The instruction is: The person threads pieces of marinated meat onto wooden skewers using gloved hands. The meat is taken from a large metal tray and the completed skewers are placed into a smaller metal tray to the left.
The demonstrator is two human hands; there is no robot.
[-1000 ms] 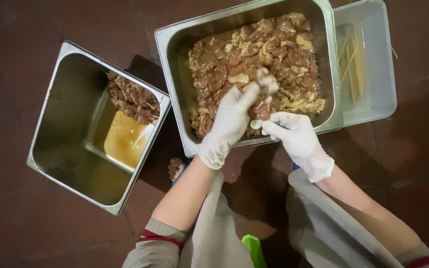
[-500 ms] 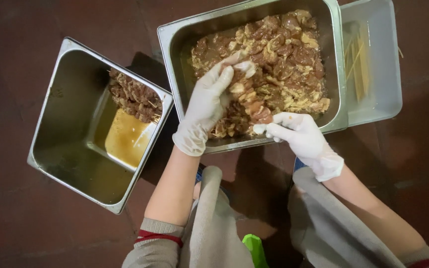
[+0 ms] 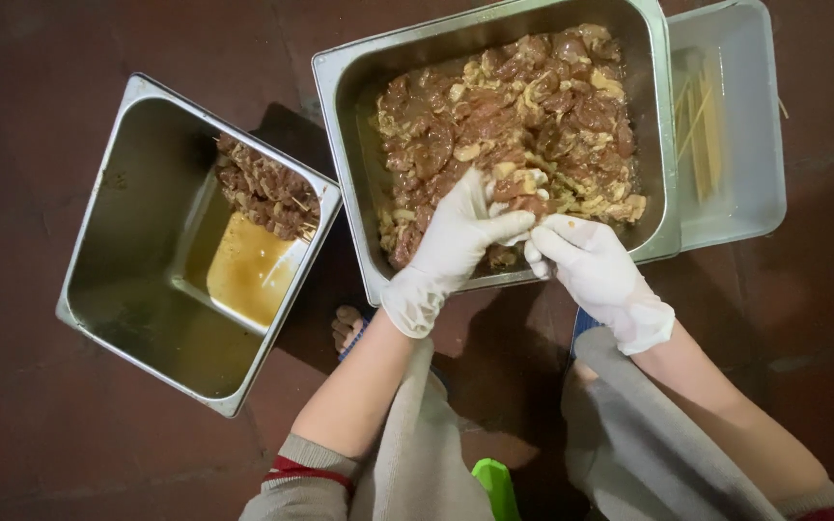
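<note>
A large steel pan [image 3: 340, 145] holds marinated brown meat pieces [image 3: 514, 116] with pale bits. My left hand [image 3: 451, 246], in a white glove, is closed around a piece of meat [image 3: 525, 201] near the pan's front edge. My right hand [image 3: 596, 270], also gloved, meets it from the right, its fingertips pinched on that same piece. I cannot see a skewer between the hands.
A second steel pan [image 3: 137, 232] on the left holds skewered meat [image 3: 264, 188] and yellow liquid [image 3: 248, 270]. A clear plastic tray [image 3: 736, 193] with bamboo skewers [image 3: 702, 116] sits behind the big pan on the right. The floor is dark red. A green object [image 3: 494, 482] lies between my knees.
My left hand has come back from the middle of the meat to the pan's front edge with a piece and now meets my right hand.
</note>
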